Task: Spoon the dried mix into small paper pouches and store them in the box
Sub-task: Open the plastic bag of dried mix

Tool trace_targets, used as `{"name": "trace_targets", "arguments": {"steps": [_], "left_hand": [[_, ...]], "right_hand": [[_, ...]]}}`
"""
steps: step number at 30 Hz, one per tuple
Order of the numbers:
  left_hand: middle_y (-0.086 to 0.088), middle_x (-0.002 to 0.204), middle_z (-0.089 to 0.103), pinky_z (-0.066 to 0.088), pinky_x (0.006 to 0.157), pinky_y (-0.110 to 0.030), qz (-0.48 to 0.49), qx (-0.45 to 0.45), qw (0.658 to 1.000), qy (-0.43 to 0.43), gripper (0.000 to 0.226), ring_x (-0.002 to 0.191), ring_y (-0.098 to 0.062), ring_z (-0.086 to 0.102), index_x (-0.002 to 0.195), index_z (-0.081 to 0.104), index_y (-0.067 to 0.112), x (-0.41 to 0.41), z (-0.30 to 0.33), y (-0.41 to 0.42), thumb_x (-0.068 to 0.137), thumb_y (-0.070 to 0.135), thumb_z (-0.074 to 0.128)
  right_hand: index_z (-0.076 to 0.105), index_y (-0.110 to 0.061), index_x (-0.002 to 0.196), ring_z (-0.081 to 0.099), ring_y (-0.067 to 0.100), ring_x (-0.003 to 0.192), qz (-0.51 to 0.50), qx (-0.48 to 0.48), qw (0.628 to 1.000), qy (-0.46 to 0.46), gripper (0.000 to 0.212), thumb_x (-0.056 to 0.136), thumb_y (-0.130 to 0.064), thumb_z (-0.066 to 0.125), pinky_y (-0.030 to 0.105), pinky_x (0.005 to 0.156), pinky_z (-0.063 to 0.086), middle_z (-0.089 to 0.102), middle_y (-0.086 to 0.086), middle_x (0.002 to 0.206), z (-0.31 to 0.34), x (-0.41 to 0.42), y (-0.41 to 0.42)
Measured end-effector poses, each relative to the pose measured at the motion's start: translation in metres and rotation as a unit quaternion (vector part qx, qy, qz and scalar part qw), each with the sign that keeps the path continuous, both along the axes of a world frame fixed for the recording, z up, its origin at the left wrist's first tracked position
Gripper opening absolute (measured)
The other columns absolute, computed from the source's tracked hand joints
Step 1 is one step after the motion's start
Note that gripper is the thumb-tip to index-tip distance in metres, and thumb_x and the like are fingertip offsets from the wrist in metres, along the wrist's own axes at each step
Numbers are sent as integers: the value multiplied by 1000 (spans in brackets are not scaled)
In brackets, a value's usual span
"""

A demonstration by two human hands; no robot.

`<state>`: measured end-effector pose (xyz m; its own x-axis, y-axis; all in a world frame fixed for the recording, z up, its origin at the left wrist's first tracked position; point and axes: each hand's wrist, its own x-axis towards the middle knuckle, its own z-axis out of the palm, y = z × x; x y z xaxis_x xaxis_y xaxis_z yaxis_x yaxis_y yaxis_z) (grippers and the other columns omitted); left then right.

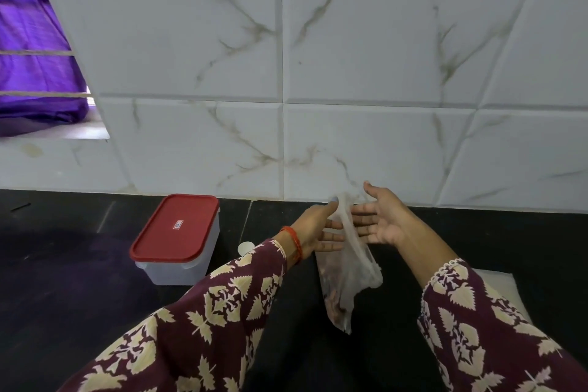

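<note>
A clear plastic bag (346, 280) with brownish dried mix in its lower part hangs over the black counter (63, 264) at centre. Its twisted neck runs up between my two hands. My left hand (318, 229) has straight fingers against the neck from the left, thumb up near the bag's top. From the other side, my right hand (381, 219) faces it, palm open, fingertips touching the neck. The storage box (175, 239), clear plastic with its red lid on, stands to the left of my left hand. No spoon or paper pouch can be made out.
A small white round object (245, 247) peeks out behind my left sleeve. A white flat thing (496, 283) lies under my right forearm. The marble-tiled wall (318, 73) closes the counter's far side, and a purple curtain (31, 57) hangs at upper left.
</note>
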<state>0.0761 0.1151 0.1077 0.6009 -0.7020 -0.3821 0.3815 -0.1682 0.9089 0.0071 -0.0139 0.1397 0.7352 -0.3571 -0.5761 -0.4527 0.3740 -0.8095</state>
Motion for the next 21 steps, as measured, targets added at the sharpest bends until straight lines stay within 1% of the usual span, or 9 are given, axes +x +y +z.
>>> {"name": "trace_targets", "arguments": {"steps": [5,7,9,11,13,15,17,18,21], "left_hand": [[-11,113,52,56,76,-30,-9,-4,1000,-26,52,98,-22,57,126,49,7,8,0,-2,94,48,47],[-11,113,52,56,76,-31,-16,9,998,-63,54,96,-21,57,127,50,6,11,0,-3,92,47,53],[-10,111,56,56,71,-30,-19,22,994,-104,55,91,-18,59,123,53,5,15,-1,-4,87,46,61],[-12,106,61,55,66,-27,-8,25,992,-126,54,84,-17,62,117,55,5,18,-3,-5,79,41,72],[-16,105,65,56,65,-27,4,28,992,-126,49,81,-20,66,113,56,3,21,-7,-6,76,28,77],[-14,97,66,56,61,-23,10,17,993,-115,35,75,-18,67,109,58,-1,22,-9,-5,81,13,73],[-10,87,65,55,57,-20,9,-2,995,-99,18,68,-13,66,102,60,-1,21,-7,-4,87,7,64],[-9,85,64,55,57,-20,10,-8,996,-92,13,66,-12,65,101,61,-1,20,-7,-4,89,6,61],[-10,88,65,58,61,-23,17,-5,997,-78,19,71,-15,65,106,63,-3,19,-6,-5,93,9,55]], "right_hand": [[28,3,144,33,42,135,25,70,997,-35,84,92,-63,31,53,108,26,33,27,146,11,3,-1],[18,1,148,28,45,137,22,97,993,-62,90,90,-67,30,56,112,19,27,29,149,13,5,-3],[16,-1,148,32,45,135,5,91,993,-71,89,90,-67,28,60,110,19,31,27,148,15,6,-5],[21,0,147,44,44,127,-29,73,994,-72,83,93,-63,28,60,105,28,45,27,139,15,7,-5],[28,0,144,54,42,116,-60,69,993,-80,74,96,-56,34,55,94,41,56,28,125,9,8,-2],[37,-2,138,61,38,102,-78,52,992,-80,58,97,-42,44,46,79,50,60,25,112,0,8,1],[48,-2,127,64,31,90,-85,6,994,-68,43,95,-29,55,38,69,54,61,19,106,-10,9,3],[53,-2,123,64,27,88,-82,-13,995,-59,39,92,-25,59,35,67,54,62,16,105,-14,10,3],[64,-5,111,67,22,87,-46,-49,997,-27,29,85,-18,68,32,69,55,70,10,94,-24,16,4]]}}
